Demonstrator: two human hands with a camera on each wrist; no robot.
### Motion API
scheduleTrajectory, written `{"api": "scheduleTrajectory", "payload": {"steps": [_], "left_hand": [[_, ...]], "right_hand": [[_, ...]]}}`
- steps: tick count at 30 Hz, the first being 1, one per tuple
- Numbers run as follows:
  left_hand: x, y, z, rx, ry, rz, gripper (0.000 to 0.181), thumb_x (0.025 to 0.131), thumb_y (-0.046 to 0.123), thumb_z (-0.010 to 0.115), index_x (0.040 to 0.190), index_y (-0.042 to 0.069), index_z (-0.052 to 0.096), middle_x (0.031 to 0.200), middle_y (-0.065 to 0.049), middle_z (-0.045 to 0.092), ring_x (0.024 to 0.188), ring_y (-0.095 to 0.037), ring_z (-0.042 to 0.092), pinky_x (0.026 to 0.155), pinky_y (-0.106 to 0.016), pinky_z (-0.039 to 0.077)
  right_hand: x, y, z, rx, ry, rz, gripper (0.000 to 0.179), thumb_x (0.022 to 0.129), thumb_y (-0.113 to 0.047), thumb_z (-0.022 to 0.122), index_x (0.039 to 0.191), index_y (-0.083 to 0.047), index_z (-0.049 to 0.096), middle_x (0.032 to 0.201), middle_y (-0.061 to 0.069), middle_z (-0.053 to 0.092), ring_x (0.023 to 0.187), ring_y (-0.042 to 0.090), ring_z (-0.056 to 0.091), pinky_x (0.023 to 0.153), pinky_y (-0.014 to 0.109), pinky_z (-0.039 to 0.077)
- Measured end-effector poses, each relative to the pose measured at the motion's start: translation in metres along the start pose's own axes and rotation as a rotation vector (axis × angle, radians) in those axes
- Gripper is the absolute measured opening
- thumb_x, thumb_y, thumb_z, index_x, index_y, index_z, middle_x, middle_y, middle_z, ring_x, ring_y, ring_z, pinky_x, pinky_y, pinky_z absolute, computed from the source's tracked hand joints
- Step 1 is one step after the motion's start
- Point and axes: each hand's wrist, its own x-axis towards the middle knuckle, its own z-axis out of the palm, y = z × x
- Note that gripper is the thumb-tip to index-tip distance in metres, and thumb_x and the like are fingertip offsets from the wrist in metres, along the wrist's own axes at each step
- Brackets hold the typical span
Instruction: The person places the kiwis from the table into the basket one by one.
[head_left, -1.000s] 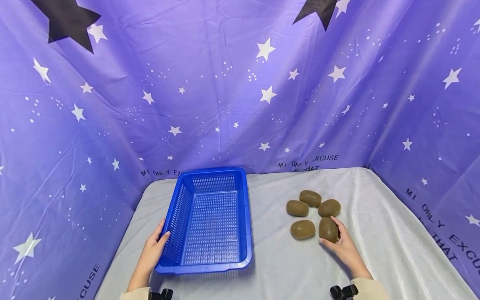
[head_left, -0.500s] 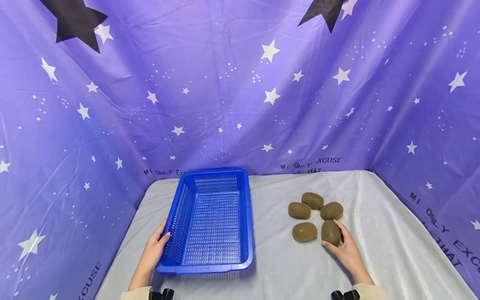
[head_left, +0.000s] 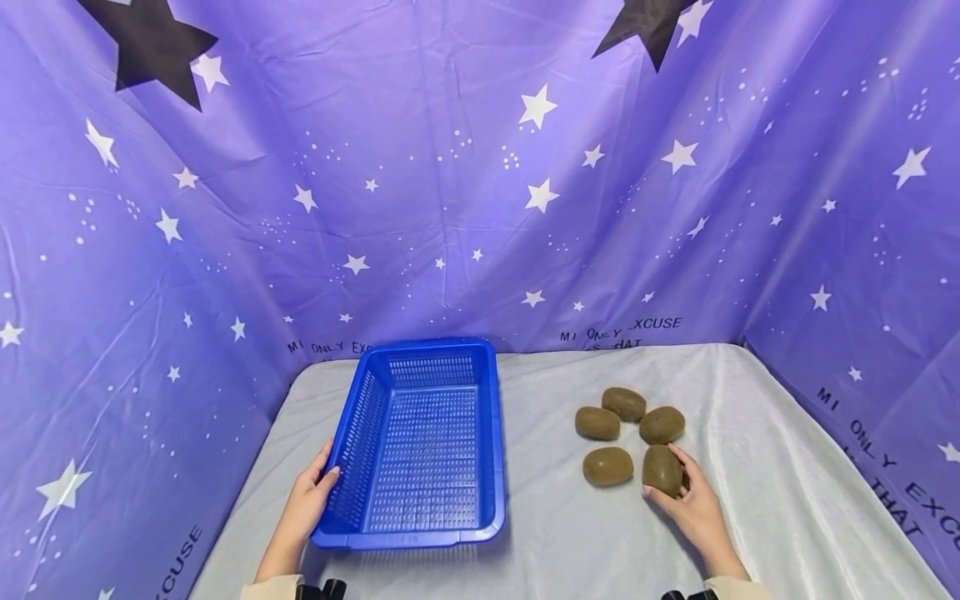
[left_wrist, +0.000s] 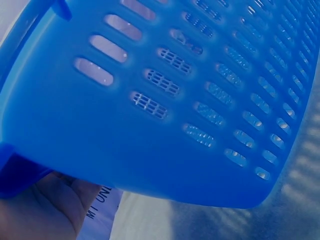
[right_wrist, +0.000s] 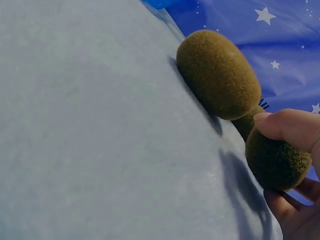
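Right hand (head_left: 700, 507): at four o'clock on the gripped kiwi (head_left: 663, 472); thumb and fingers curled about its sides, spread to the fruit's width.
Left hand (head_left: 303, 498): at eight o'clock on the blue basket (head_left: 405, 540), thumb over the rim, holding it.
Basket's place: well apart from the gripped kiwi, towards nine o'clock.
Kiwis around it: twelve-o'clock kiwi (head_left: 662, 426), just beside; eleven-o'clock kiwi (head_left: 624, 405); ten-o'clock kiwi (head_left: 597, 423); nine-o'clock kiwi (head_left: 608, 467).
Step in hand: judged to be securing one fruit; clearance above the pale cloth (head_left: 547, 517) uncertain.
Next move: probably calls for a steady pinch and straight lift, avoiding the twelve-o'clock kiwi.
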Motion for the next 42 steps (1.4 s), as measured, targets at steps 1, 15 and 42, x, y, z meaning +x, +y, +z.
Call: {"api": "scheduleTrajectory", "payload": {"steps": [1, 15, 42], "left_hand": [[0.0, 0.0, 0.0, 0.003, 0.001, -0.002, 0.057, 0.099, 0.008, 0.041, 0.147, -0.006, 0.014, 0.152, -0.028, 0.015, 0.138, -0.041, 0.015, 0.087, 0.001, 0.022], [0.001, -0.001, 0.001, 0.015, 0.001, 0.004, 0.057, 0.099, 0.008, 0.042, 0.147, -0.007, 0.015, 0.152, -0.028, 0.015, 0.138, -0.042, 0.014, 0.086, 0.002, 0.021], [-0.001, -0.002, 0.0, 0.0, 0.01, -0.001, 0.057, 0.099, 0.009, 0.042, 0.147, -0.007, 0.015, 0.151, -0.028, 0.016, 0.137, -0.042, 0.017, 0.086, 0.0, 0.024]], "right_hand": [[0.0, -0.001, 0.0, -0.006, 0.003, 0.002, 0.087, 0.078, -0.016, 0.077, 0.146, -0.001, 0.026, 0.14, 0.032, 0.034, 0.12, 0.046, 0.043, 0.075, -0.001, 0.03], [0.004, -0.017, -0.005, -0.026, 0.011, -0.024, 0.087, 0.078, -0.02, 0.077, 0.147, -0.003, 0.026, 0.136, 0.032, 0.037, 0.116, 0.042, 0.046, 0.076, -0.002, 0.028], [0.009, -0.063, 0.018, -0.037, -0.045, -0.165, 0.078, 0.079, -0.023, 0.077, 0.143, -0.005, 0.036, 0.136, 0.027, 0.043, 0.112, 0.038, 0.052, 0.088, 0.041, 0.047]]}}
